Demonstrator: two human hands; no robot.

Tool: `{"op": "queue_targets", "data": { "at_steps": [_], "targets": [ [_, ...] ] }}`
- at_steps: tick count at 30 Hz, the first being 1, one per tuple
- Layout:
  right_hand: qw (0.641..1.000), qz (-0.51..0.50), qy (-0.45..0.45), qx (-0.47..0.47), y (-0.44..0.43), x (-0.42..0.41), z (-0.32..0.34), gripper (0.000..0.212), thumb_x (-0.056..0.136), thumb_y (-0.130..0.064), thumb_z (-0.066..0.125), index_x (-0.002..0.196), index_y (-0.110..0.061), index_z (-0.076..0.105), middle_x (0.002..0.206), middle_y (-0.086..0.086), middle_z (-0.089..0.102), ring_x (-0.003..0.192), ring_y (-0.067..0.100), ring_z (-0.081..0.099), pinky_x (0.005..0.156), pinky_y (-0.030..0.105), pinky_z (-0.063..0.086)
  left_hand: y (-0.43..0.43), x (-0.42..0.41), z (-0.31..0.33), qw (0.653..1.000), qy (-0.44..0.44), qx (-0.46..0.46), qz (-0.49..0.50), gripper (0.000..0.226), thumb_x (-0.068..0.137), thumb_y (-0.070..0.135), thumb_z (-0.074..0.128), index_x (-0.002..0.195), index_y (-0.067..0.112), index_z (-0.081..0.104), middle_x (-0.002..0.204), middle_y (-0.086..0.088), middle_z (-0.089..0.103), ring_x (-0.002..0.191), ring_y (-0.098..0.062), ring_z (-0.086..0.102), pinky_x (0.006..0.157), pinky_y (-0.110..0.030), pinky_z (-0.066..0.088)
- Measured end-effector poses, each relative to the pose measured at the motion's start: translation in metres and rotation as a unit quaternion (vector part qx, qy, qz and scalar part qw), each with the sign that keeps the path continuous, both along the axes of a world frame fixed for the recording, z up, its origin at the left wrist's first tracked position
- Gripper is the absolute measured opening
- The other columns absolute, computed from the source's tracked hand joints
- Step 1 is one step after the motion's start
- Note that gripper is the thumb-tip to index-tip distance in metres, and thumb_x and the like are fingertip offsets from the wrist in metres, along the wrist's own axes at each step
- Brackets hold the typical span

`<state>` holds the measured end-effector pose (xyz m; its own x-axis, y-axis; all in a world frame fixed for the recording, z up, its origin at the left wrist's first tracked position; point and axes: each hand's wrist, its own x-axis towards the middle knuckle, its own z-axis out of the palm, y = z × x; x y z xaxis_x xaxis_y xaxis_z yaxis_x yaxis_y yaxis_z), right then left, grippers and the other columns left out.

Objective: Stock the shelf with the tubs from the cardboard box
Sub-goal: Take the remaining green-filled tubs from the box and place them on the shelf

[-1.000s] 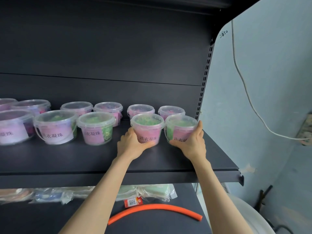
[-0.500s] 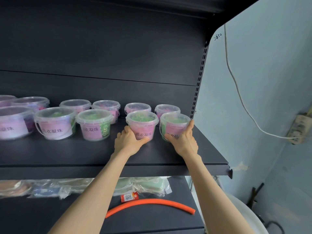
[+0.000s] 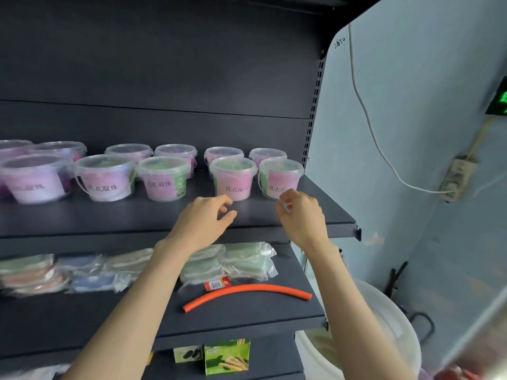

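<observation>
The left hand [image 3: 208, 218] hangs just in front of the pink tub [image 3: 233, 179] on the shelf [image 3: 109, 218]. Its fingers are loose and hold nothing. The right hand [image 3: 299, 212] is curled near the end tub [image 3: 279, 178]. It may pinch something white, but it is too blurry to tell. The tubs look light, stiff and smooth. It seems best to hold one round its sides, under the rim.
</observation>
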<state>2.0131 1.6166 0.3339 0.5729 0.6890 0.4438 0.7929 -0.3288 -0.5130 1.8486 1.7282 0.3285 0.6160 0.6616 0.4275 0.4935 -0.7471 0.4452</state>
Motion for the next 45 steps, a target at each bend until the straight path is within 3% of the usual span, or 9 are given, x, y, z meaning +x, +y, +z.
{"op": "queue_targets", "data": {
  "at_steps": [8, 15, 18, 20, 23, 28, 38, 42, 45],
  "targets": [
    [0.997, 0.057, 0.006, 0.045, -0.107, -0.093, -0.047, 0.024, 0.093, -0.023, 0.054, 0.113, -0.012, 0.063, 0.111, 0.005, 0.065, 0.101, 0.026, 0.059, 0.082, 0.038, 0.048, -0.123, -0.104, -0.035, 0.995, -0.058, 0.081, -0.029, 0.032, 0.087, 0.038, 0.052, 0.109, 0.018, 0.065, 0.099, 0.005, 0.070, 0.090, -0.018, 0.066, 0.076, -0.034, 0.053],
    [0.995, 0.061, 0.065, -0.034, -0.234, -0.185, -0.163, 0.018, 0.090, -0.018, 0.060, 0.106, -0.011, 0.066, 0.103, 0.006, 0.066, 0.093, 0.029, 0.061, 0.071, 0.034, 0.046, -0.244, -0.190, -0.147, 0.999, 0.018, -0.037, -0.029, 0.047, 0.083, 0.046, 0.037, 0.102, 0.015, 0.068, 0.093, 0.003, 0.070, 0.081, -0.020, 0.067, 0.067, -0.033, 0.054],
    [0.989, 0.051, 0.101, -0.092, -0.281, -0.226, -0.204, 0.018, 0.090, -0.018, 0.058, 0.106, -0.012, 0.064, 0.102, 0.004, 0.064, 0.095, 0.029, 0.060, 0.070, 0.033, 0.045, -0.292, -0.232, -0.184, 0.993, 0.048, -0.110, -0.013, 0.055, 0.079, 0.049, 0.032, 0.105, 0.016, 0.067, 0.099, 0.000, 0.070, 0.086, -0.022, 0.066, 0.071, -0.033, 0.054],
    [0.982, 0.048, 0.122, -0.139, -0.308, -0.257, -0.228, 0.022, 0.091, -0.020, 0.057, 0.111, -0.013, 0.063, 0.108, 0.003, 0.063, 0.099, 0.026, 0.060, 0.074, 0.034, 0.047, -0.316, -0.261, -0.206, 0.990, 0.080, -0.119, -0.010, 0.052, 0.078, 0.046, 0.035, 0.102, 0.015, 0.069, 0.098, 0.002, 0.070, 0.085, -0.018, 0.067, 0.069, -0.027, 0.052],
    [0.966, 0.050, 0.151, -0.205, -0.333, -0.303, -0.251, 0.029, 0.094, -0.026, 0.054, 0.121, -0.016, 0.058, 0.120, 0.001, 0.060, 0.103, 0.021, 0.060, 0.081, 0.035, 0.050, -0.339, -0.303, -0.231, 0.979, 0.105, -0.176, -0.016, 0.047, 0.081, 0.045, 0.038, 0.103, 0.015, 0.067, 0.099, 0.003, 0.069, 0.087, -0.018, 0.066, 0.071, -0.030, 0.051],
    [0.959, 0.065, 0.170, -0.217, -0.321, -0.381, -0.269, 0.030, 0.093, -0.024, 0.055, 0.121, -0.015, 0.059, 0.120, 0.004, 0.061, 0.106, 0.025, 0.058, 0.084, 0.039, 0.051, -0.342, -0.382, -0.252, 0.973, 0.091, -0.211, 0.002, 0.028, 0.087, 0.028, 0.060, 0.111, 0.016, 0.065, 0.102, 0.002, 0.068, 0.086, -0.018, 0.065, 0.071, -0.032, 0.052],
    [0.938, 0.176, 0.155, -0.255, -0.200, -0.604, -0.281, 0.030, 0.093, -0.024, 0.053, 0.120, -0.012, 0.058, 0.118, 0.008, 0.059, 0.108, 0.030, 0.055, 0.078, 0.039, 0.048, -0.264, -0.617, -0.259, 0.951, 0.089, -0.257, 0.145, 0.038, 0.082, 0.036, 0.051, 0.110, 0.015, 0.065, 0.104, 0.002, 0.069, 0.093, -0.020, 0.064, 0.075, -0.030, 0.049],
    [0.930, 0.182, 0.156, -0.279, -0.161, -0.657, -0.282, 0.030, 0.094, -0.026, 0.051, 0.121, -0.016, 0.058, 0.121, 0.006, 0.059, 0.110, 0.030, 0.054, 0.079, 0.037, 0.048, -0.232, -0.674, -0.264, 0.945, 0.098, -0.266, 0.163, 0.053, 0.081, 0.049, 0.039, 0.111, 0.014, 0.065, 0.107, 0.000, 0.068, 0.098, -0.020, 0.064, 0.081, -0.031, 0.050],
    [0.928, 0.183, 0.155, -0.284, -0.128, -0.673, -0.284, 0.027, 0.094, -0.025, 0.051, 0.117, -0.016, 0.059, 0.118, 0.006, 0.059, 0.107, 0.030, 0.055, 0.078, 0.038, 0.048, -0.196, -0.692, -0.267, 0.941, 0.100, -0.274, 0.173, 0.047, 0.082, 0.043, 0.044, 0.113, 0.013, 0.064, 0.107, -0.001, 0.068, 0.099, -0.020, 0.062, 0.083, -0.032, 0.048]
  ]
}}
